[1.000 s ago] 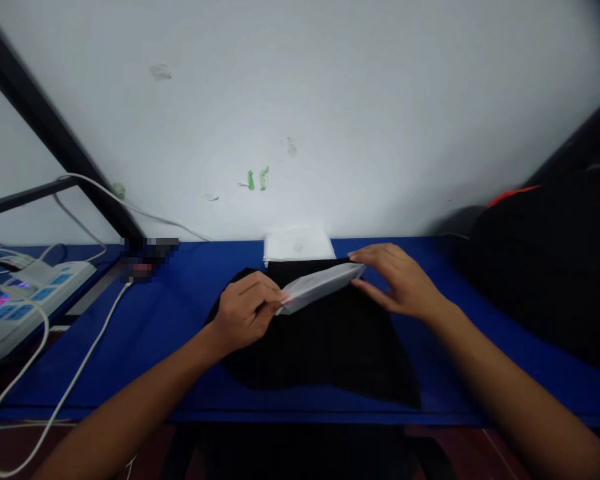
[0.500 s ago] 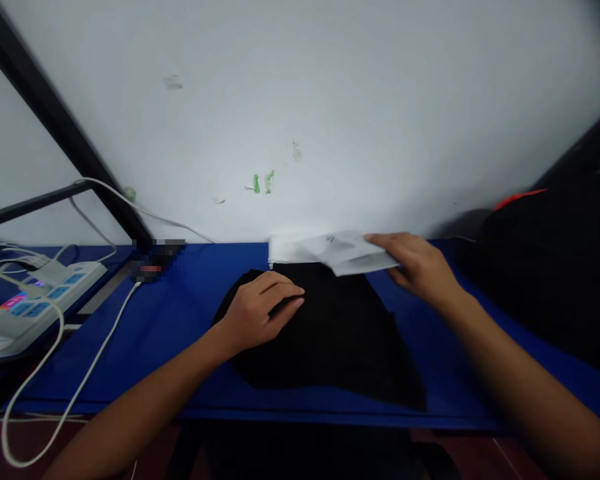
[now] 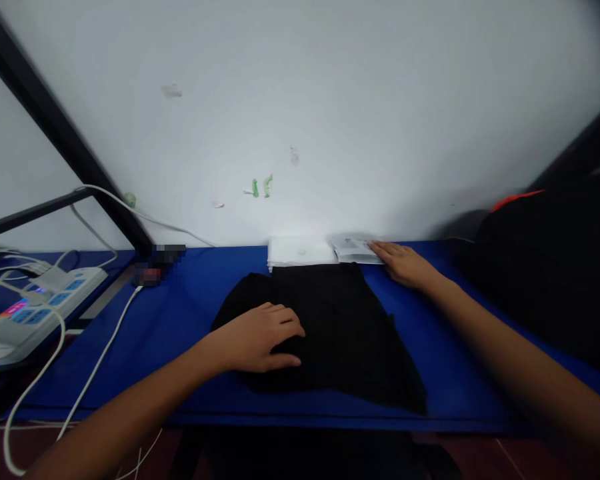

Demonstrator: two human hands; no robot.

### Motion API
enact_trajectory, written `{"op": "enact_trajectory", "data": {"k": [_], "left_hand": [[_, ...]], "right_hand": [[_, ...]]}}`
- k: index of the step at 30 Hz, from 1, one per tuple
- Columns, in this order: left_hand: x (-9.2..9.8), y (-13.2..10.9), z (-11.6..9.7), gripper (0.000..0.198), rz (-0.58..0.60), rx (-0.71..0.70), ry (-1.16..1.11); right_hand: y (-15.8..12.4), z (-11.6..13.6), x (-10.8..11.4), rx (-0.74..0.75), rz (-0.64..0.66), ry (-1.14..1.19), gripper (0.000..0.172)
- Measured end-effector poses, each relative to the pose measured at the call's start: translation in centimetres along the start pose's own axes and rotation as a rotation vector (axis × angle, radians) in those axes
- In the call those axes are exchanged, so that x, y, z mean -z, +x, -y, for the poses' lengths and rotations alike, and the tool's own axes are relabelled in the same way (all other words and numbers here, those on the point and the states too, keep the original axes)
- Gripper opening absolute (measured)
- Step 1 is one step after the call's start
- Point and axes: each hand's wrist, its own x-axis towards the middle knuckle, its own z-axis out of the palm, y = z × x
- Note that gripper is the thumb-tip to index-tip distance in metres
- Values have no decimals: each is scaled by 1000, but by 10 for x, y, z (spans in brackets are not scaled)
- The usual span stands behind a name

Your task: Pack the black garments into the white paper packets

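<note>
A folded black garment (image 3: 340,333) lies in the middle of the blue table (image 3: 180,313). My left hand (image 3: 260,337) rests on the garment's left front part, fingers loosely curved and holding nothing. My right hand (image 3: 405,263) lies flat at the back of the table, fingertips touching a flat clear packet with printed paper (image 3: 353,248). Left of that packet sits a stack of white packets (image 3: 300,252) against the wall.
A white power strip (image 3: 35,303) with white cables (image 3: 80,373) sits at the left. A black bag with an orange strip (image 3: 550,267) fills the right side. A black metal frame (image 3: 55,133) slants at the left. The white wall stands behind the table.
Both hands held the clear packet over the garment a second ago. My right hand carried it back and laid it by the wall. My left hand let go and dropped onto the garment.
</note>
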Motion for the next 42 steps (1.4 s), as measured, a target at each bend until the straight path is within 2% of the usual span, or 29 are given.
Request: {"op": "enact_trajectory", "data": {"k": [3,5,10,12,15,16,18,19,21,24,26,28,33,36,39,42], "left_hand": [[1,-19,-1,55,-38,69,-51],[2,-33,-1,60,-74,130,-81],[1,-57,3,45,-69,171,-138],[1,-62,4,42,-66,177,-144],[-1,-67,7,32,-82,192,-138],[-1,-69,7,31,-91,191,-133],[-4,-71,8,38,-107,180,-119],[-6,-73,8,42,-116,172,-110],[-9,-76,10,45,-138,149,-87],[-15,-80,14,41,-223,124,-65],[-17,-82,17,34,-288,119,-58],[-17,-83,20,28,-327,123,-53],[-9,-80,21,21,-337,156,-80],[-4,-78,21,21,-319,185,-101],[-1,-72,27,27,-337,272,-76],[2,-60,38,28,-299,445,40]], "right_hand": [[-4,1,-4,-31,18,-51,59],[-5,2,-4,-64,33,-67,60],[0,5,-2,-169,109,-13,62],[1,10,5,-191,127,6,64],[-4,35,35,-150,68,130,58],[-9,48,49,-76,12,226,53],[-22,79,82,87,-19,439,44],[-30,95,97,156,8,519,42],[-47,121,123,267,143,633,44],[-69,139,143,291,337,693,60],[-79,140,146,247,400,697,69],[-87,138,146,204,425,706,69],[-95,133,150,149,415,818,27],[-94,127,150,79,364,879,24],[-86,116,146,-17,293,889,22],[-68,105,132,-106,222,804,27]]}}
